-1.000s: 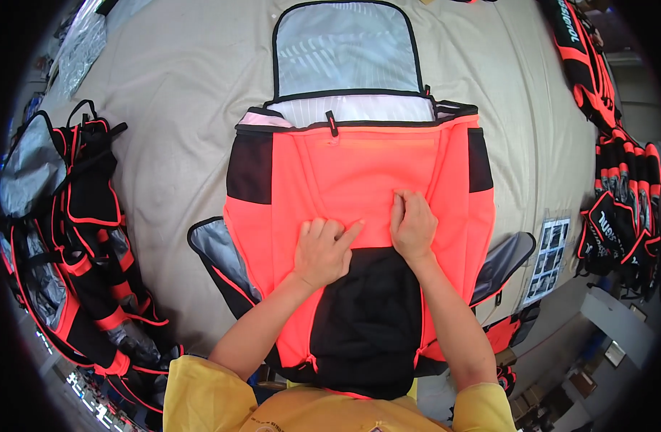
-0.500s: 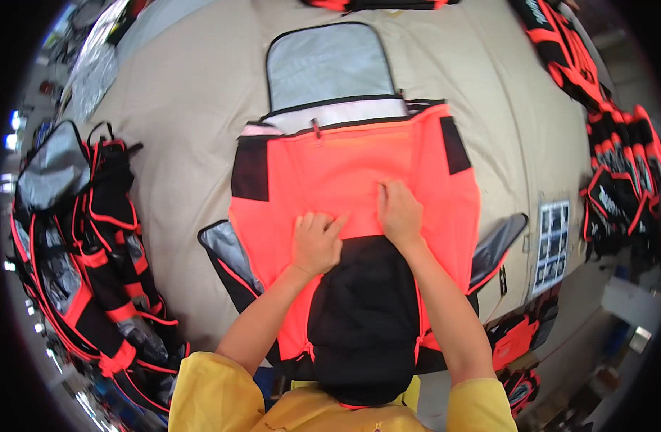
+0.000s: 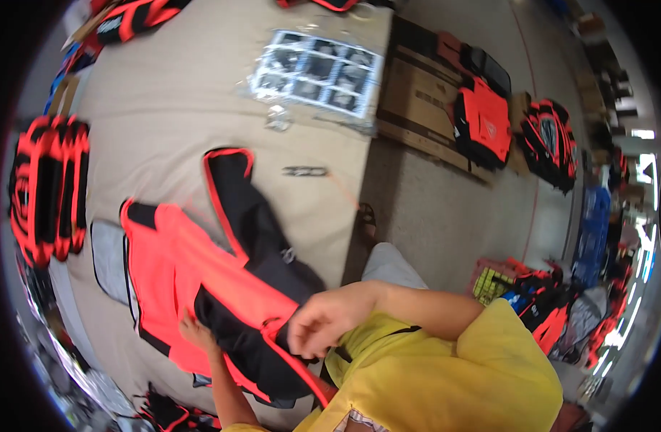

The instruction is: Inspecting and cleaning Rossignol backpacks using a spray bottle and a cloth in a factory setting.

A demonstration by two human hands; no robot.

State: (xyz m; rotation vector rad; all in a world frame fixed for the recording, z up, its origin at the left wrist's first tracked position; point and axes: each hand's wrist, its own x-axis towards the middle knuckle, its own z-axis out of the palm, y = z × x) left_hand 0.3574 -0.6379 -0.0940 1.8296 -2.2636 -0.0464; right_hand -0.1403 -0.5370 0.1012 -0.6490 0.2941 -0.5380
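Observation:
A red-and-black backpack piece (image 3: 222,288) lies spread on the beige cloth-covered table, with a grey-lined flap (image 3: 111,261) at its far end and a black side panel edged in red. My left hand (image 3: 196,333) rests on the red fabric beside the black middle section, its fingers loosely apart and slightly blurred. Over the near edge of the bag is my right hand (image 3: 323,322), fingers loosely bent and blurred, with nothing visible in it. A small dark tool (image 3: 305,171) with a thin orange cord lies on the table beyond the bag.
A taped sheet of pictures (image 3: 316,72) lies near the table's edge. Stacked red-and-black bags (image 3: 50,189) stand at the left. Past the table edge are a cardboard box (image 3: 415,97), a red backpack (image 3: 485,124), another bag (image 3: 550,144) and a blue crate (image 3: 595,227).
The view has swung to the right, bringing the floor beside the table into sight. My right hand has left the red fabric and drawn back toward my body; my left hand stays on the bag.

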